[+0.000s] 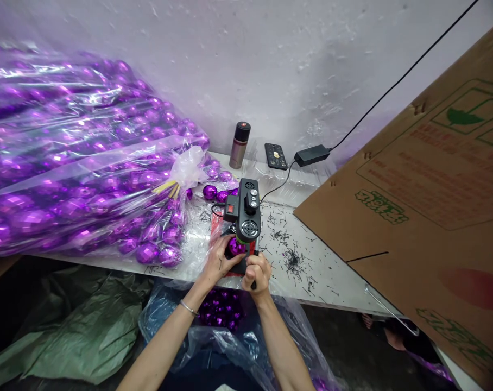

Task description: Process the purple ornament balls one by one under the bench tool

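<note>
Your left hand is pinching the purple ball between thumb and fingers, parted only as wide as its sides, and the ball is sitting beneath the near end of the black machine. Your right hand is wrapping the lever handle in a closed fist, just right of the ball. You are working well when your left fingers are bracing the ball squarely and staying out from under the machine, and your right hand is moving the lever handle smoothly, not jerking it. Thin black bits are lying loose on the table to the right, so you are best making sure none are straying beneath the ball
</note>
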`<state>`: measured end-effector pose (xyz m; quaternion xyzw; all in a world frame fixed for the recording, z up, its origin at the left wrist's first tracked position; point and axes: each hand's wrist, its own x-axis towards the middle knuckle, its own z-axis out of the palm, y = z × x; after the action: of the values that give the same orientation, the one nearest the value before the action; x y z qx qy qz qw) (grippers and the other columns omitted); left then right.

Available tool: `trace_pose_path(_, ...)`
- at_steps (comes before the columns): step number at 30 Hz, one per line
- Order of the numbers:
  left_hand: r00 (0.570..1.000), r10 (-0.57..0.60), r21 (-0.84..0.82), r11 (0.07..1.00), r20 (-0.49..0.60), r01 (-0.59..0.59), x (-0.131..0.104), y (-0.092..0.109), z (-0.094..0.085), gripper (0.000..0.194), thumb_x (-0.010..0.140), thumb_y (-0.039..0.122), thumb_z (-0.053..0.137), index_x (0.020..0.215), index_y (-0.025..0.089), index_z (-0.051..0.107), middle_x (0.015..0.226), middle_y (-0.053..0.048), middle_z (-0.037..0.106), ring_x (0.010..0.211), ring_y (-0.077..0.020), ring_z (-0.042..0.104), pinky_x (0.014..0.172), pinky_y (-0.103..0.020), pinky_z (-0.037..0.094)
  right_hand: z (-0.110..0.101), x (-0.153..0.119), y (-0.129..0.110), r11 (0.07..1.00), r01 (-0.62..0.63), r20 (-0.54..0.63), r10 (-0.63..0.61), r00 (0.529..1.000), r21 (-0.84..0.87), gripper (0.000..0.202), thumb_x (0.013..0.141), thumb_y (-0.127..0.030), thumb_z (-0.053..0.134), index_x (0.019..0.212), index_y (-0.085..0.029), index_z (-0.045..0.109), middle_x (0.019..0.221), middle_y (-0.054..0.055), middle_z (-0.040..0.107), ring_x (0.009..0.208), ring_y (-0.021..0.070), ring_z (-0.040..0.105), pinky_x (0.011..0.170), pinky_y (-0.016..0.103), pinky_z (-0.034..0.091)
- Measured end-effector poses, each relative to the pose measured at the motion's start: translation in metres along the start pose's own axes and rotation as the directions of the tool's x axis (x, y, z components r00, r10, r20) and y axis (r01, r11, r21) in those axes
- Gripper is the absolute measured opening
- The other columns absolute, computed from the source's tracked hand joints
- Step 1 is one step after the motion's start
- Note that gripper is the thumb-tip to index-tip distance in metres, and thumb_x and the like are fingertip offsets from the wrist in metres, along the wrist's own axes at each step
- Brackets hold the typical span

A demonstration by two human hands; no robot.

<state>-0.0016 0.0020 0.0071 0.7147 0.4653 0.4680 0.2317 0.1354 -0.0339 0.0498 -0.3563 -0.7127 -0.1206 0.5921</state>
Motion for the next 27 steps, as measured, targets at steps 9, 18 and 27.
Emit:
trace_pose_path(9, 1.000, -0.014, -0.030, 0.999, -0.005, 0.014, 0.000, 0.001, 0.001, 0.044, 0.088, 0.035, 0.075, 0.126, 0.019, 0.061, 0.121, -0.012, 0.073, 0.115, -0.0289, 0.069, 0.101, -0.045, 0.054, 0.001, -0.002, 0.006, 0.999, 0.043, 0.013, -0.043, 0.999, -0.003, 0.034, 0.106, -0.026, 0.033, 0.075, -0.024, 0.047, 0.070, 0.000, 0.057, 0.064, 0.0133, 0.054, 0.064, 0.030, 0.047)
trace_pose_path(18, 0.999, -0.043, -0.037, 0.998, 0.002, 0.043, 0.000, -0.002, 0.001, 0.051, 0.085, 0.039, 0.078, 0.129, 0.019, 0.062, 0.124, -0.012, 0.072, 0.118, -0.0299, 0.068, 0.104, -0.048, 0.053, -0.018, 0.033, -0.015, 0.998, -0.058, 0.061, 0.057, 0.997, 0.025, 0.029, 0.102, -0.018, 0.037, 0.075, -0.023, 0.048, 0.068, 0.000, 0.055, 0.060, 0.0128, 0.050, 0.056, 0.028, 0.041)
trace_pose_path(27, 1.000, -0.010, -0.002, 1.000, -0.028, 0.010, -0.002, -0.007, 0.005, 0.054, 0.084, 0.040, 0.080, 0.130, 0.018, 0.061, 0.123, -0.013, 0.073, 0.117, -0.0303, 0.069, 0.103, -0.048, 0.055, -0.030, 0.068, -0.034, 0.979, -0.195, 0.087, 0.191, 0.978, 0.052, 0.028, 0.097, -0.008, 0.041, 0.074, -0.022, 0.047, 0.066, -0.001, 0.052, 0.060, 0.0115, 0.049, 0.055, 0.027, 0.037)
